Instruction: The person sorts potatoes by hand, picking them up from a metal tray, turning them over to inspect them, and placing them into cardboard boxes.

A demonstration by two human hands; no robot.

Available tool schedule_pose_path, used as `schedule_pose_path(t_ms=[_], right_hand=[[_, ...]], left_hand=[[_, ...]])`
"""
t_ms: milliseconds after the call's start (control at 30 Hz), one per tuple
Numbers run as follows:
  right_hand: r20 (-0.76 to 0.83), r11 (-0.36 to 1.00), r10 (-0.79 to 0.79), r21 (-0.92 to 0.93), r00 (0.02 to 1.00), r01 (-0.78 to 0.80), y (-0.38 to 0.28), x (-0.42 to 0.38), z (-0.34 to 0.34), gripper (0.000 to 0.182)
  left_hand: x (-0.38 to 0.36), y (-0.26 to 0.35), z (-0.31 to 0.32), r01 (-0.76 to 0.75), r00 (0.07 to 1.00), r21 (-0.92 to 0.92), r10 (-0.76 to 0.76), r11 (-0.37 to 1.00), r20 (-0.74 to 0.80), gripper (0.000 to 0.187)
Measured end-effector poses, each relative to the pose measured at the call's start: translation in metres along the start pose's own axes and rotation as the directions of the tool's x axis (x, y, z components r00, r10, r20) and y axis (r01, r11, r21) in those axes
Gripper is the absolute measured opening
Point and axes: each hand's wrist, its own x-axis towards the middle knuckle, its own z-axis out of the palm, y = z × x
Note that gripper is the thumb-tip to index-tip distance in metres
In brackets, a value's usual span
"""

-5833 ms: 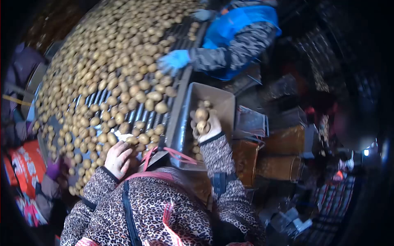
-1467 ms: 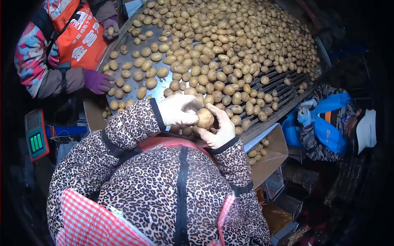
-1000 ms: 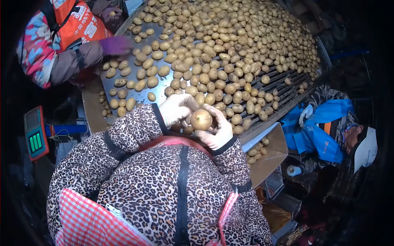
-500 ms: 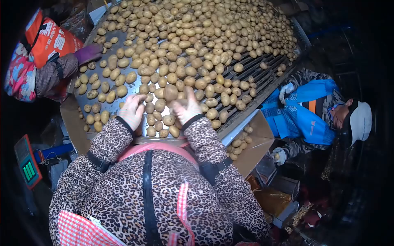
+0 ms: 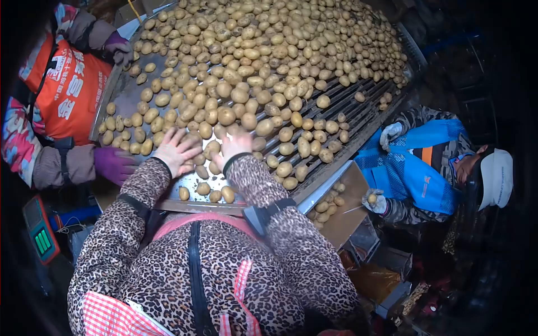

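Note:
Many potatoes (image 5: 226,116) cover a sloping sorting table (image 5: 196,209) in front of me, with a bare light metal patch near its front edge. My left hand (image 5: 177,151) lies over the potatoes left of that patch, palm down with its fingers spread. Just to the right, my right hand (image 5: 235,147) is also on the potatoes, its spread fingers blurred by motion. A few potatoes sit between my two hands, and several loose ones (image 5: 203,189) rest on the metal below them.
At the left stands a co-worker in an orange apron (image 5: 73,89) and purple gloves. On the right, another co-worker in a blue apron (image 5: 414,173) holds a potato beside a cardboard box (image 5: 346,207). A scale display (image 5: 41,229) is at the lower left.
My hands have moved slightly up the table, and potatoes near the front edge have shifted away, baring more metal. The left co-worker's gloved hands have moved apart.

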Motion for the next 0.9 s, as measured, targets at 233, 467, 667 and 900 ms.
schedule_pose_path(t_ms=[233,467,667,900], right_hand=[[-0.400,0.824,0.550,0.404,0.733,-0.397,0.158,0.024,-0.053,0.048],[-0.003,0.841,0.342,0.448,0.940,-0.304,0.187,0.057,-0.018,0.057],[0.077,0.881,-0.195,0.452,0.978,0.140,0.082,-0.009,-0.079,0.056],[-0.105,0.978,0.196,-0.046,0.975,-0.202,0.082,0.093,-0.070,0.076]], left_hand=[[-0.022,0.034,-0.034,0.146,0.924,-0.172,-0.196,0.974,-0.327,0.053],[-0.027,0.065,-0.033,0.174,0.954,-0.678,-0.292,0.714,-0.062,0.046],[0.016,0.082,-0.052,0.122,0.829,-0.460,-0.164,-0.879,0.534,0.060],[0.001,0.081,-0.039,0.221,0.803,-0.396,-0.063,-0.891,0.592,0.031]])
